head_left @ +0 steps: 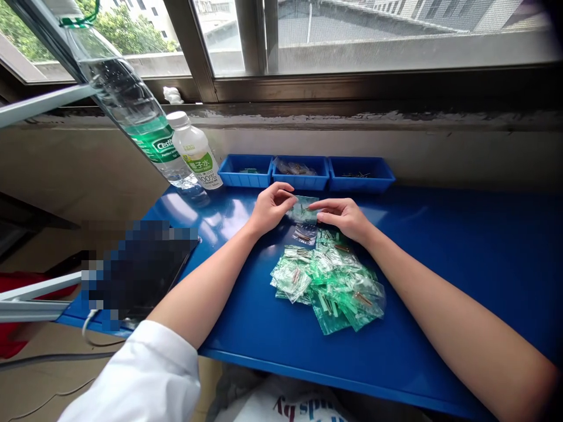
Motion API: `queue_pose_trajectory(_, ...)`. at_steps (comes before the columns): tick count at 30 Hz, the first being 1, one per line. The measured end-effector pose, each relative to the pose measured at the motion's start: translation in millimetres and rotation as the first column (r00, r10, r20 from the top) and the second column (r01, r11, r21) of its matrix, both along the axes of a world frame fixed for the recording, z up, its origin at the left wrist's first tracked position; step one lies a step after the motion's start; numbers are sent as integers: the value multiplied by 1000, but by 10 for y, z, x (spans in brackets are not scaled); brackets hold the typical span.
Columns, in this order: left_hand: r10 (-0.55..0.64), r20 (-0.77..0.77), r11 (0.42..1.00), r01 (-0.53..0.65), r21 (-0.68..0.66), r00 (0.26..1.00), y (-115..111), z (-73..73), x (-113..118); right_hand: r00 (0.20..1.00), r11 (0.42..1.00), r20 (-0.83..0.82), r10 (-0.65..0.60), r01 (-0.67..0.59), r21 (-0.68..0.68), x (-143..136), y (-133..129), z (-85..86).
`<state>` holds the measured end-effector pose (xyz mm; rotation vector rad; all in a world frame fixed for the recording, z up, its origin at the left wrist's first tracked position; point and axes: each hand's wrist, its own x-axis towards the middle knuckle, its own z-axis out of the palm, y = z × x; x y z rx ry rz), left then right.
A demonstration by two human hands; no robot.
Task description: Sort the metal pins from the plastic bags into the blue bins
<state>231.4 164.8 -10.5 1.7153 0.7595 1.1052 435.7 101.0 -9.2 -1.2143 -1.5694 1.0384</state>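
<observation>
Left hand (273, 210) and right hand (347, 219) touch opposite sides of a small clear bag (303, 213); a heap of green-tinted packets (329, 278) lies nearer on the blue counter (466, 264); beyond stand three blue bins (302, 180).

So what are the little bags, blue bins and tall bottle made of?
Little bags: seemingly thin, glossy plastic film, being crinkled and see-through.
Blue bins: probably smooth moulded plastic, given the even colour and soft sheen.
Tall bottle: likely clear, glossy plastic, see-through with bright highlights.
</observation>
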Motion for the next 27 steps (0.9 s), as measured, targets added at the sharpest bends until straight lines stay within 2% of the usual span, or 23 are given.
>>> queue_pose_trajectory(2,-79,-2,996,78,-36,997,-6,12,-19,997,999,-55,-45,45,-9,1,6,9)
queue_pose_trajectory(4,-160,-68,986,157,-53,985,-11,25,-28,991,996,-100,-85,83,-19,5,11,14)
queue_pose_trajectory(7,-190,-187,982,184,-48,964,-13,28,-18,986,995,-128,-102,100,-24,19,25,-2)
queue_pose_trajectory(9,-92,-201,995,96,9,975,-6,21,-5,985,995,-147,-95,94,-15,27,37,-23)
queue_pose_trajectory(11,98,-158,990,-79,117,983,14,17,-7,980,996,-176,-93,93,-6,30,47,-37)
queue_pose_trajectory(13,314,-82,929,-288,234,946,47,25,-36,976,995,-190,-104,103,-14,24,51,-35)
queue_pose_trajectory(16,546,-15,784,-505,362,837,120,49,-134,980,992,-158,-122,117,-40,4,45,-12)
queue_pose_trajectory(19,651,-15,683,-577,448,759,212,56,-255,983,991,-129,-127,122,-50,-13,43,-4)
queue_pose_trajectory(24,668,-87,682,-562,469,739,390,3,-380,988,993,-103,-114,110,-45,-11,60,-43)
queue_pose_trajectory(27,711,-116,656,-595,465,693,482,-47,-415,993,995,-84,-87,83,-51,-3,71,-64)
